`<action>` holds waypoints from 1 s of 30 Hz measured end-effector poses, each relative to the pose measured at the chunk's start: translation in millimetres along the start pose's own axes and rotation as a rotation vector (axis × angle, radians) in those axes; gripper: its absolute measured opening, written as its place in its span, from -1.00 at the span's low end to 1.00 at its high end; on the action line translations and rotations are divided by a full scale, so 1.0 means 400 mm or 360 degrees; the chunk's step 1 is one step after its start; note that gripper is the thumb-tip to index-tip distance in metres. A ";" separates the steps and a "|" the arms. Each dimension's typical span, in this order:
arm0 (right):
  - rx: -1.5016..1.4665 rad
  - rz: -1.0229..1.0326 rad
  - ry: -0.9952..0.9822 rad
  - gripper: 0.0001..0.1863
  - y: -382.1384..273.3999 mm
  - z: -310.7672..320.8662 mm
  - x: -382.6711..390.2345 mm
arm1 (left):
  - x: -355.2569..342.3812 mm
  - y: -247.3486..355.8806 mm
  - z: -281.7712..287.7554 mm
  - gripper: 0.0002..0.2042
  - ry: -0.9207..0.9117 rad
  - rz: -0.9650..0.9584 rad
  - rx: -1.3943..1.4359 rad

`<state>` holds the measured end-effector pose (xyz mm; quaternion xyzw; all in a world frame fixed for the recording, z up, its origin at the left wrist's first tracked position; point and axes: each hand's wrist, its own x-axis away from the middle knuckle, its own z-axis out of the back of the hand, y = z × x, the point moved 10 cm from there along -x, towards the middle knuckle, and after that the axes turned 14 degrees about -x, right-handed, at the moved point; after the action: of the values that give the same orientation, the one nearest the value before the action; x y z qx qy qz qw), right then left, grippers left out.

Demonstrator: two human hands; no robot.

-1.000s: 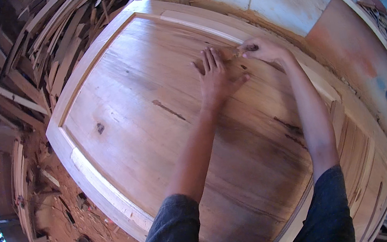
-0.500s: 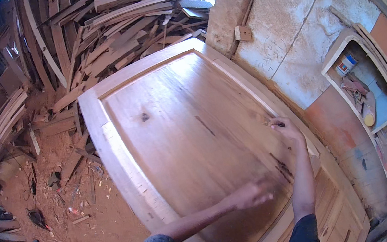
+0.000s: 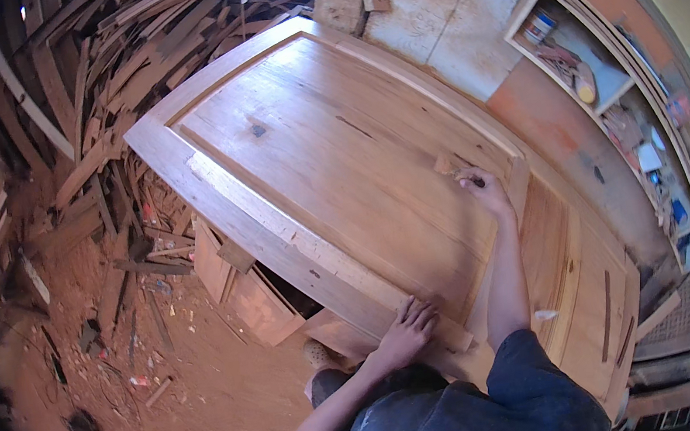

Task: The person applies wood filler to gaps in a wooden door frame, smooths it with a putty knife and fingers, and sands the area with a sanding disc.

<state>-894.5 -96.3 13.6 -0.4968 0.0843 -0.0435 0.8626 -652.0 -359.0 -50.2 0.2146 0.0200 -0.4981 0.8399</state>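
Observation:
A large wooden door-like panel (image 3: 329,165) with a raised frame lies in front of me. My left hand (image 3: 410,330) lies on the near left part of its frame, beside a loose-looking wood strip end (image 3: 459,336), with fingers stretched forward. Over the right side of the panel, my right hand (image 3: 487,193) is closed in a pinch around something small and dark that I cannot make out. Just beyond those fingers is a small brown piece (image 3: 445,164); whether they touch it, I cannot tell. A dark crack and a knot (image 3: 258,131) mark the panel's surface.
Piled wood offcuts (image 3: 163,47) fill the far left. Scraps litter the reddish dirt floor (image 3: 211,393). Below the panel's left edge stands a wooden box-like piece (image 3: 261,307). At right, a wall shelf (image 3: 610,94) holds a jar and tools; another panelled wooden piece (image 3: 573,271) lies nearer.
My left hand has moved from above the panel's middle down to its near left frame. My right hand stays over the right side, still pinching. The view has shifted, showing more floor.

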 end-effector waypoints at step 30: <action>0.0497 -0.1027 0.1485 -0.64 -0.216 0.054 1.645 | -0.012 0.004 -0.003 -0.52 0.0352 -0.0333 -0.0039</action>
<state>-243.5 -226.0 31.7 -0.2926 0.2919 -0.5299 0.7405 -652.9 -353.9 -49.4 0.2547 0.1409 -0.5560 0.7786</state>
